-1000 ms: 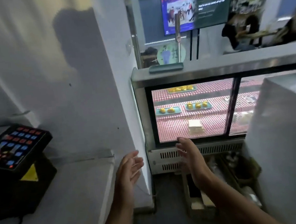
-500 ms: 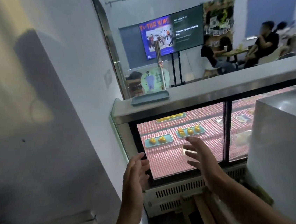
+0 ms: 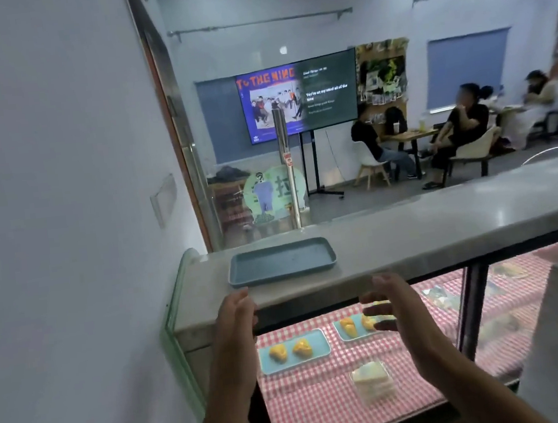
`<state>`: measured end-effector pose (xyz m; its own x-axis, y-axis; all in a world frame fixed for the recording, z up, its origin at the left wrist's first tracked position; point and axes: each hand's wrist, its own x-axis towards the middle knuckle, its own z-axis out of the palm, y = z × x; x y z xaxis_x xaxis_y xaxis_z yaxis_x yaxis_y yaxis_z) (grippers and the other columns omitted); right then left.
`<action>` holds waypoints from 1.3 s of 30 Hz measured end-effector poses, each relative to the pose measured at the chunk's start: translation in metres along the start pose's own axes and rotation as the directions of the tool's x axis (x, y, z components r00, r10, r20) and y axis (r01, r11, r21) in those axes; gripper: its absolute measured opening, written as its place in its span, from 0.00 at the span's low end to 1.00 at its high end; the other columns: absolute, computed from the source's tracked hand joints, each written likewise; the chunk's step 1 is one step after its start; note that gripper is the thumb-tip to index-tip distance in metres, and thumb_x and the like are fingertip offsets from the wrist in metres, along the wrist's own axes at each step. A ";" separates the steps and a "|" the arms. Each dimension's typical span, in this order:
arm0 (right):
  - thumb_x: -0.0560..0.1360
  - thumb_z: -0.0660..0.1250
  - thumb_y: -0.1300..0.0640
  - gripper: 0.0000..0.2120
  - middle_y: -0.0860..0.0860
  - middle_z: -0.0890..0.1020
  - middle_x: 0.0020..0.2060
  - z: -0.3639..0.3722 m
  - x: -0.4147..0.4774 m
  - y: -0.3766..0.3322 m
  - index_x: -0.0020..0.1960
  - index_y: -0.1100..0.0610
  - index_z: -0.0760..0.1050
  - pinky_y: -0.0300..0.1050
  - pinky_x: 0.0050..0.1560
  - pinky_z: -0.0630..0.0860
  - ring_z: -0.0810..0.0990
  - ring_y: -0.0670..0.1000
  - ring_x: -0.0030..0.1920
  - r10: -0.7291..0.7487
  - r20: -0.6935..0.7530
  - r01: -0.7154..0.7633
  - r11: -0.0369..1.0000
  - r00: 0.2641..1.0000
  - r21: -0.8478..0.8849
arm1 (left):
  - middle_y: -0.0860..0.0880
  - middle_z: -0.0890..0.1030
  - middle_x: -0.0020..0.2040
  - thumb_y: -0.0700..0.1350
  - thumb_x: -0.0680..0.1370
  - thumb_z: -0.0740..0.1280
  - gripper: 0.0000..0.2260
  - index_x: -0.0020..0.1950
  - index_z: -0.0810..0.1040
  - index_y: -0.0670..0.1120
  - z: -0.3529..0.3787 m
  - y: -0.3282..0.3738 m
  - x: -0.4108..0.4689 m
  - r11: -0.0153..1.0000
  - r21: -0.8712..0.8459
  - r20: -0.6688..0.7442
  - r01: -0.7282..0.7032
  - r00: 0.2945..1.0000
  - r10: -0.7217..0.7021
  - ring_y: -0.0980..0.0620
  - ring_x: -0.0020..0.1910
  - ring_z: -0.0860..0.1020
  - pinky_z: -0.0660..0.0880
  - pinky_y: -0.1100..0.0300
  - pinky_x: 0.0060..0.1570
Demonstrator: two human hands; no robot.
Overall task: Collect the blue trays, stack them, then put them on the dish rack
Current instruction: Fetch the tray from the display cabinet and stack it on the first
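Now the view has swung up from the side counter to the top of the display case, and both hands have risen with it: 1 second ago they hung low by the case's vent, and now they sit at the front lip of the counter (image 3: 444,225). That brings 1 empty blue tray (image 3: 281,261) into reach, lying flat on the counter near the wall; judging by this, the first pickup is about to begin, with no stacking done and no dish rack in sight.

The left hand (image 3: 235,319) is open, fingers loosely together, just short of the tray's near edge and not touching it. The right hand (image 3: 389,306) is open with fingers spread, palm facing left, well right of the tray. Both hold nothing. 2 more blue trays carrying pastries sit inside the case (image 3: 482,327).
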<state>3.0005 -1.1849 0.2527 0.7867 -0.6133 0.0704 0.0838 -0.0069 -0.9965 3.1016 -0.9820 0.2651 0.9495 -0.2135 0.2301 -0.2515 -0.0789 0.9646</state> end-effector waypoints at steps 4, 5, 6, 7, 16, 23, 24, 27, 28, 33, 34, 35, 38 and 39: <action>0.71 0.57 0.39 0.18 0.56 0.80 0.48 0.014 0.058 -0.006 0.51 0.50 0.73 0.47 0.43 0.75 0.80 0.55 0.48 -0.027 0.057 0.035 0.989 0.998 -0.143 | 0.47 0.80 0.54 0.67 0.69 0.51 0.26 0.58 0.74 0.55 0.004 -0.012 0.063 0.987 0.156 -0.015 -0.035 0.999 0.038 0.46 0.53 0.78 0.75 0.42 0.57; 0.73 0.57 0.39 0.16 0.54 0.80 0.48 0.017 0.073 -0.007 0.50 0.50 0.72 0.46 0.42 0.74 0.80 0.52 0.48 -0.041 0.062 0.052 0.983 0.997 -0.179 | 0.47 0.80 0.54 0.68 0.69 0.50 0.27 0.57 0.74 0.55 0.004 -0.017 0.077 0.983 0.182 -0.032 -0.030 0.999 0.036 0.45 0.53 0.78 0.75 0.41 0.56; 0.76 0.57 0.40 0.13 0.53 0.79 0.48 0.021 0.090 -0.007 0.49 0.49 0.72 0.45 0.42 0.75 0.79 0.51 0.48 -0.058 0.055 0.068 0.974 0.997 -0.217 | 0.47 0.80 0.53 0.68 0.69 0.50 0.26 0.56 0.74 0.56 0.004 -0.022 0.092 0.977 0.211 -0.050 -0.016 0.998 0.027 0.45 0.53 0.78 0.75 0.41 0.56; 0.78 0.58 0.43 0.10 0.52 0.79 0.47 0.024 0.106 -0.006 0.48 0.49 0.71 0.46 0.41 0.76 0.79 0.50 0.47 -0.074 0.040 0.082 0.961 0.996 -0.263 | 0.47 0.80 0.53 0.69 0.69 0.50 0.25 0.55 0.74 0.57 0.003 -0.027 0.106 0.971 0.239 -0.068 0.007 0.998 0.010 0.44 0.53 0.78 0.76 0.41 0.56; 0.75 0.60 0.40 0.29 0.56 0.75 0.65 0.047 0.204 0.017 0.70 0.56 0.66 0.58 0.58 0.78 0.76 0.54 0.56 0.039 0.003 -0.030 0.822 0.999 -0.569 | 0.43 0.74 0.70 0.69 0.71 0.47 0.36 0.69 0.72 0.50 0.001 -0.068 0.193 0.869 0.471 -0.091 0.153 0.988 -0.124 0.40 0.66 0.72 0.66 0.45 0.63; 0.77 0.58 0.42 0.23 0.59 0.76 0.63 0.064 0.226 0.032 0.64 0.58 0.72 0.51 0.55 0.69 0.73 0.58 0.56 0.039 0.025 -0.013 0.754 0.999 -0.656 | 0.42 0.75 0.68 0.69 0.70 0.48 0.35 0.69 0.71 0.52 0.030 -0.083 0.202 0.925 0.343 -0.104 0.162 0.985 -0.134 0.40 0.66 0.71 0.66 0.44 0.66; 0.77 0.57 0.42 0.24 0.59 0.76 0.63 0.067 0.227 0.036 0.64 0.58 0.71 0.52 0.55 0.68 0.73 0.59 0.58 0.033 0.021 -0.010 0.729 0.999 -0.684 | 0.42 0.74 0.69 0.68 0.71 0.49 0.35 0.70 0.70 0.51 0.032 -0.085 0.203 0.932 0.330 -0.094 0.148 0.988 -0.124 0.40 0.67 0.71 0.65 0.45 0.67; 0.76 0.57 0.38 0.30 0.59 0.74 0.64 0.074 0.223 0.042 0.69 0.59 0.68 0.51 0.52 0.64 0.69 0.55 0.55 0.000 -0.065 -0.046 0.706 0.998 -0.707 | 0.46 0.70 0.73 0.65 0.75 0.51 0.31 0.74 0.67 0.51 0.032 -0.086 0.206 0.954 0.263 -0.087 0.145 0.988 -0.126 0.44 0.71 0.68 0.61 0.48 0.69; 0.76 0.57 0.38 0.31 0.59 0.74 0.64 0.075 0.222 0.042 0.69 0.59 0.68 0.51 0.52 0.64 0.68 0.54 0.54 -0.011 -0.080 -0.048 0.709 0.997 -0.703 | 0.47 0.69 0.74 0.63 0.77 0.52 0.29 0.74 0.66 0.51 0.032 -0.088 0.207 0.959 0.244 -0.091 0.145 0.988 -0.126 0.45 0.71 0.67 0.61 0.50 0.68; 0.74 0.59 0.39 0.27 0.57 0.75 0.59 0.075 0.218 0.033 0.63 0.57 0.72 0.55 0.58 0.72 0.73 0.56 0.58 0.086 -0.067 -0.107 0.889 0.994 -0.446 | 0.54 0.72 0.68 0.60 0.79 0.57 0.22 0.70 0.71 0.54 0.029 -0.081 0.200 0.991 -0.008 -0.115 0.137 0.984 -0.137 0.56 0.64 0.68 0.60 0.57 0.63; 0.75 0.61 0.41 0.22 0.57 0.76 0.57 0.075 0.215 0.030 0.59 0.56 0.74 0.53 0.55 0.73 0.75 0.54 0.54 0.100 -0.071 -0.118 0.941 0.992 -0.317 | 0.54 0.74 0.67 0.59 0.79 0.58 0.19 0.68 0.73 0.55 0.028 -0.078 0.198 0.984 -0.092 -0.117 0.151 0.980 -0.162 0.56 0.63 0.70 0.61 0.56 0.64; 0.75 0.63 0.44 0.17 0.57 0.77 0.55 0.074 0.211 0.027 0.54 0.56 0.75 0.49 0.50 0.73 0.75 0.53 0.52 0.115 -0.070 -0.127 0.972 0.991 -0.200 | 0.54 0.77 0.65 0.59 0.79 0.59 0.16 0.63 0.77 0.56 0.026 -0.073 0.195 0.968 -0.179 -0.109 0.175 0.975 -0.196 0.55 0.62 0.73 0.65 0.54 0.64; 0.76 0.65 0.49 0.16 0.60 0.78 0.58 0.071 0.199 0.015 0.58 0.59 0.76 0.55 0.58 0.72 0.75 0.58 0.58 0.191 -0.063 -0.188 0.981 0.980 0.053 | 0.52 0.86 0.47 0.57 0.78 0.63 0.12 0.47 0.85 0.57 0.017 -0.058 0.183 0.896 -0.400 -0.075 0.192 0.968 -0.240 0.54 0.46 0.84 0.76 0.52 0.47; 0.75 0.66 0.50 0.18 0.60 0.78 0.59 0.070 0.194 0.010 0.60 0.59 0.76 0.59 0.61 0.72 0.75 0.61 0.60 0.215 -0.060 -0.207 0.972 0.975 0.111 | 0.52 0.86 0.44 0.57 0.77 0.63 0.12 0.44 0.86 0.56 0.013 -0.053 0.179 0.874 -0.450 -0.066 0.183 0.969 -0.237 0.55 0.41 0.84 0.76 0.53 0.42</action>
<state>3.1965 -1.2487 0.2601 0.7485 -0.6464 -0.1482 -0.0141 0.2079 -0.9780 3.2828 -1.0290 0.2533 0.9923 -0.1235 0.0026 0.0387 0.3305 0.9430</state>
